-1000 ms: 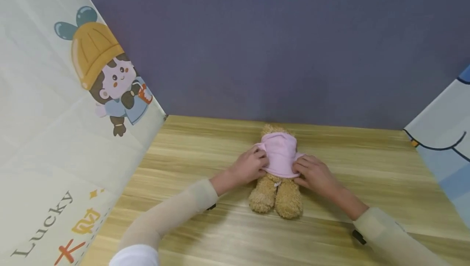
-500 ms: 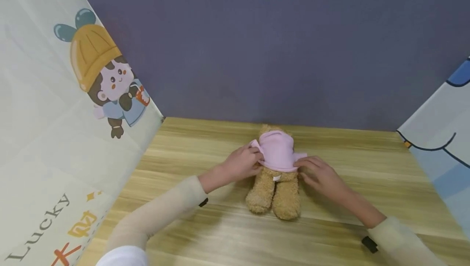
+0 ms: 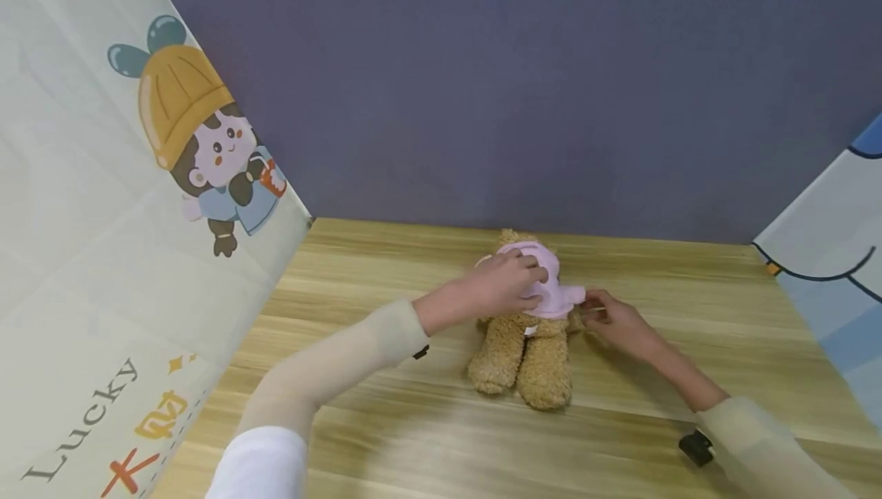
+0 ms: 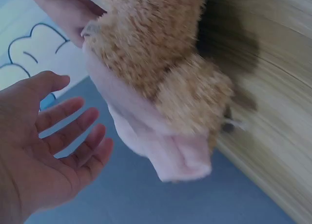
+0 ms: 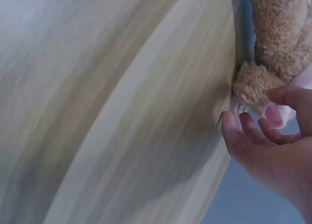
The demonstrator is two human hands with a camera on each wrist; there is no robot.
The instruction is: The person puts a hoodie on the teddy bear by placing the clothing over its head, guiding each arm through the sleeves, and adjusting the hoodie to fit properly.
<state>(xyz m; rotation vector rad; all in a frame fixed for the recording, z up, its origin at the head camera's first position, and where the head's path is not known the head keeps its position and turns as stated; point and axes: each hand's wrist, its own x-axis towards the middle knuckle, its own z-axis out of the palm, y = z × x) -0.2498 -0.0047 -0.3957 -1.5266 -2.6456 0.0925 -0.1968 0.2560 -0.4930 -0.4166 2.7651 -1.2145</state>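
Note:
A curly brown teddy bear (image 3: 544, 365) lies on its back on the wooden table, legs pointing towards me. Its pink shirt (image 3: 555, 294) covers the body, and a white tag (image 3: 530, 330) shows below the hem. Above the chest my left hand (image 3: 504, 285) spreads loosely, apart from the cloth in the left wrist view; it hides part of the shirt there. My right hand (image 3: 618, 323) is at the end of a pink sleeve (image 5: 277, 116), fingers loosely bent. Its thumb overlaps the bear's furry arm (image 5: 256, 85) in the right wrist view.
The wooden table (image 3: 386, 285) ends at a dark blue-grey back panel (image 3: 441, 101). A white panel with a cartoon child (image 3: 220, 147) stands at the left, and a blue-and-white panel (image 3: 827, 269) at the right. A small black object (image 3: 697, 448) sits by the right sleeve.
My left hand has let go of the shirt's side and moved right, over the chest. My right hand has left the hem and shifted outward to the sleeve end, which now sticks out.

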